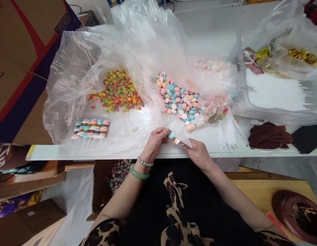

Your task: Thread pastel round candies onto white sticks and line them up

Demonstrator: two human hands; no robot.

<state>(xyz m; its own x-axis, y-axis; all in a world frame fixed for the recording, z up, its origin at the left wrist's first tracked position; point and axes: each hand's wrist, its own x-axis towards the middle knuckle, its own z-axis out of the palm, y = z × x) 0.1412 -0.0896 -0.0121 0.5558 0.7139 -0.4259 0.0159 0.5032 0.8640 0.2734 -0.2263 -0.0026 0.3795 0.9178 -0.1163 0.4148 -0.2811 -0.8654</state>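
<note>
Above the table's front edge, a short candy skewer (174,137) of blue, white, brown and pink pieces spans the gap between my hands. My left hand (157,137) pinches its upper left end, fingers closed. Next to the skewer's other end, my right hand (198,152) is closed on a whitish, see-through plastic sleeve (187,141); its fingertips are partly hidden behind it. Loose pastel candies (180,100) lie just beyond my hands in a large clear plastic bag (150,44). To the left, several finished candy skewers (90,129) lie in rows, white sticks toward me.
Colourful ring gummies (119,90) spill from the bag at left. White sticks (226,135) and a brown cloth (269,135) lie right. Behind them stands a clear bin (273,114) of white sticks. A cardboard box (22,61) borders the left; a wooden stool (253,196) stands below right.
</note>
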